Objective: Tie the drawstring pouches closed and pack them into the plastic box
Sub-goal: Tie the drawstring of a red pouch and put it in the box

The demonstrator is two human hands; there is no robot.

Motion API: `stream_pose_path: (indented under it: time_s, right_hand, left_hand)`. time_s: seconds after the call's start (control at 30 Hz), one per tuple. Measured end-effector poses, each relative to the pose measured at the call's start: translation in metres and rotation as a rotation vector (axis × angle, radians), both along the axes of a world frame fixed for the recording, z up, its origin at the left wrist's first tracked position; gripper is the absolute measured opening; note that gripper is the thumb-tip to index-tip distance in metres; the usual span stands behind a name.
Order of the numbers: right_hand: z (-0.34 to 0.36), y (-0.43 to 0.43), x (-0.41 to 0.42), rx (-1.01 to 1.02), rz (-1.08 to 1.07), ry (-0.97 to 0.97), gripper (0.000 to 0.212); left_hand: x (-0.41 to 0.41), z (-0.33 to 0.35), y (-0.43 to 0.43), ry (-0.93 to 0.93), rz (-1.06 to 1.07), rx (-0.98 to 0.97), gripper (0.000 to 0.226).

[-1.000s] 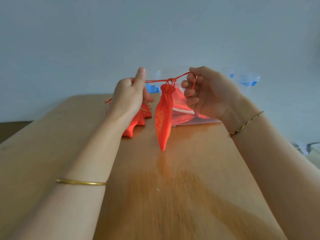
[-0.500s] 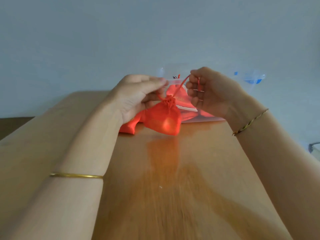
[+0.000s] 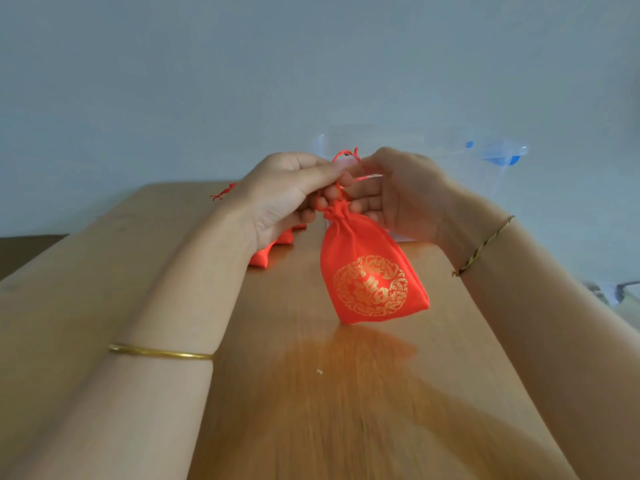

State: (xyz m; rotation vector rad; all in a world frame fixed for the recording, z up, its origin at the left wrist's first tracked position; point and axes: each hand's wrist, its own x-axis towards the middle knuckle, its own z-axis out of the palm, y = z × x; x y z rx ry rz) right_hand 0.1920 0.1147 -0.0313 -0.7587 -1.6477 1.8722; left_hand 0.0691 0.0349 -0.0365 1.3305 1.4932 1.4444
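Centrally, a red pouch (image 3: 370, 271) with a round gold print is held up by its gathered neck, its lower corner touching or just above the counter (image 3: 311, 393); which of the two cannot be told. The neck is cinched tight. The left hand (image 3: 287, 195) is closed, its thumb and forefinger pinching the red cord (image 3: 344, 157) just above the neck. The right hand (image 3: 398, 195) is closed as well, its fingertips pinched on the same cord, meeting the left fingertips. A small loop of cord stands up above the two hands.

Behind the left hand, more red pouches (image 3: 273, 247) lie on the counter, largely hidden by the wrist; a knotted cord end (image 3: 221, 194) sticks out to the left of them. A clear plastic box (image 3: 415, 140) with blue clips is seen behind the hands at the far edge of the counter, against the pale wall; its contents are hidden by the hands.

A gold bangle (image 3: 159, 353) is worn on the left forearm and a twisted bracelet (image 3: 481, 247) on the right wrist.
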Motion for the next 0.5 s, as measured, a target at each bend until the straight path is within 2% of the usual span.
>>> stream_pose_path:
  time_s: [0.13, 0.23, 0.33, 0.5]
  right_hand:
    - [-0.0011, -0.0024, 0.0004, 0.121, -0.042, 0.007, 0.013]
    - [-0.0051, -0.0055, -0.0019, 0.375, -0.109, 0.034, 0.022]
    - [-0.0081, -0.0081, -0.0053, 0.703, -0.106, -0.029, 0.027]
    - [-0.0081, -0.0054, -0.0092, 0.985, -0.167, -0.104, 0.025]
  left_hand:
    - [-0.0022, -0.0027, 0.0033, -0.006, 0.1, 0.006, 0.018]
    - [-0.0031, -0.0049, 0.0058, 0.004, 0.194, 0.028, 0.02]
    - [-0.0054, -0.0059, 0.0075, 0.01, 0.256, 0.041, 0.02]
    - [-0.0043, -0.0068, 0.0082, 0.045, 0.268, 0.066, 0.023]
